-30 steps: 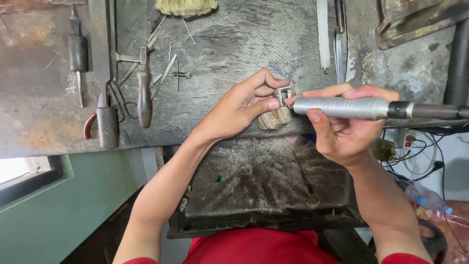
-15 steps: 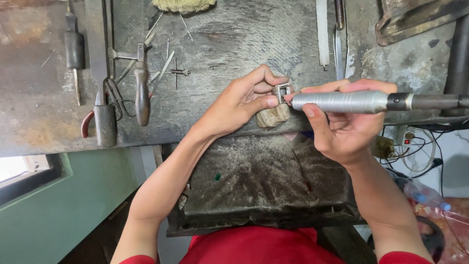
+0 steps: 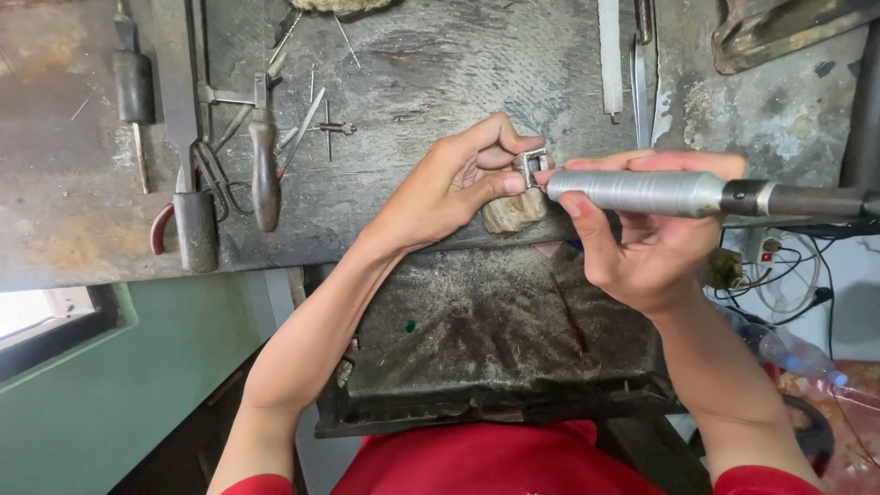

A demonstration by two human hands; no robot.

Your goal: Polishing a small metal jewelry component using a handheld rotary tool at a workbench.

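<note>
rotary handpiece [image 3: 642,192]: silver-grey, black rear
ring [image 3: 530,169]: silvery
counter [image 3: 431,82]: mottled grey
shirt [image 3: 495,463]: red
pliers [image 3: 165,225], nine o'clock: red handles

This is a small metalworking or jeweller's workshop. A worn, scratched workbench [image 3: 431,82] carries hand tools laid out in reach: pliers with red grips [image 3: 188,197], a dark-handled tool [image 3: 265,170], a flat file [image 3: 610,55] and thin loose rods [image 3: 307,119]. A dusty catch tray [image 3: 486,339] sits below the bench edge beside a small wooden bench peg [image 3: 515,211], and tangled cables [image 3: 779,275] hang at the right.
</note>
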